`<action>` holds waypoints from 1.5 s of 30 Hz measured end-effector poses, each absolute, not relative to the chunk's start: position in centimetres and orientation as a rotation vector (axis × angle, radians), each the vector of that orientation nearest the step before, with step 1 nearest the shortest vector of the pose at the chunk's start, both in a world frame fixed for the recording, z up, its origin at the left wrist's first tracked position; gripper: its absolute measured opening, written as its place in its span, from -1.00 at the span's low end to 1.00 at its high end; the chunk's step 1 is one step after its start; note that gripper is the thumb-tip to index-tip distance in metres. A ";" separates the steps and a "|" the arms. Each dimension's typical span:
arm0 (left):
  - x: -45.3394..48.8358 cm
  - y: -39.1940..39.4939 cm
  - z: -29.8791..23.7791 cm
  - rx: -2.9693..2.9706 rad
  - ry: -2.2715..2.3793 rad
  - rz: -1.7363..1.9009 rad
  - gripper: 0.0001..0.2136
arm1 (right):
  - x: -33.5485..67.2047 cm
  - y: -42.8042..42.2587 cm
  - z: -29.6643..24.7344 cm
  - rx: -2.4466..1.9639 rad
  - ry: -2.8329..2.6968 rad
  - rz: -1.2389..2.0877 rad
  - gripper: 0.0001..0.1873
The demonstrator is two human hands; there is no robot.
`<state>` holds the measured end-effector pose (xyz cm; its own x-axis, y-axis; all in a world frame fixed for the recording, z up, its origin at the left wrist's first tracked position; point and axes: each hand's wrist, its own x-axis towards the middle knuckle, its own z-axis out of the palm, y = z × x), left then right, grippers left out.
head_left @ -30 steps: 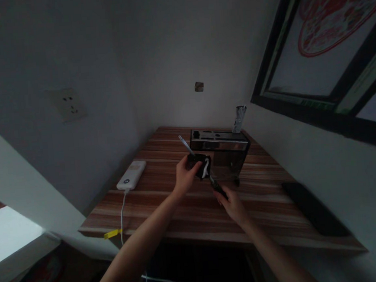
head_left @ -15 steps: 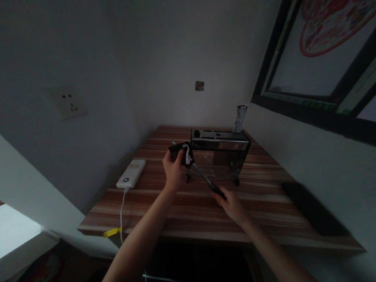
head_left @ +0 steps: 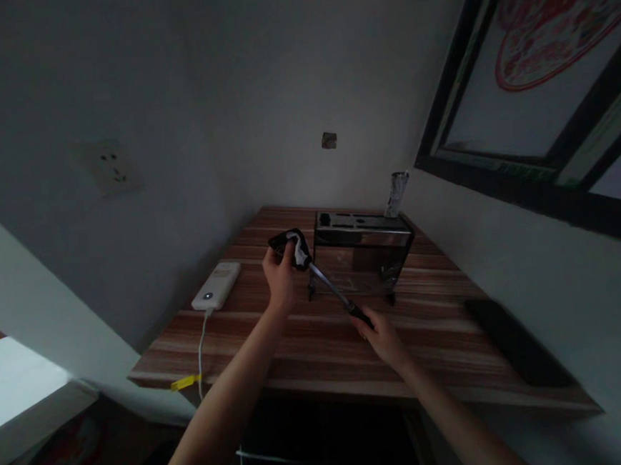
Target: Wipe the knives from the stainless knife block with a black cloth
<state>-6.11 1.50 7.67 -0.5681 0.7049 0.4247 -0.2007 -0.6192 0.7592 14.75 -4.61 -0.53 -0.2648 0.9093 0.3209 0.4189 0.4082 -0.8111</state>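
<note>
Head view: the slotted rack (head_left: 366, 224) stands on the counter (head_left: 433, 355), and just left of it, as the person sees it, the left hand (head_left: 280, 278) holds up a dark bundle (head_left: 304, 252) with a white patch (head_left: 297, 248), its grip clamped on it. In front of the rack, the right hand (head_left: 382, 338) has its grip closed round the black handle (head_left: 361, 315) of a tool (head_left: 340, 295); the bright shaft (head_left: 325, 279) slants up and leftward to the bundle, and from where I stand I can't tell whether its far end is inside or only against it. A white device (head_left: 216, 286) lies farther left of the rack, a flat dark slab (head_left: 518, 345) to its right. To do this well, I'd say, hold the handle steady, line the shaft up with the bundle, press evenly with the left grip, and mind the fingertips near that hidden end. Working clear of the rack should spare it a knock.
</note>
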 end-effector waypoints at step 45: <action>-0.8 -2.0 5.8 1.679 1.106 1.544 -0.82 | 14.7 -4.6 0.2 -1.056 -1.716 0.744 -0.76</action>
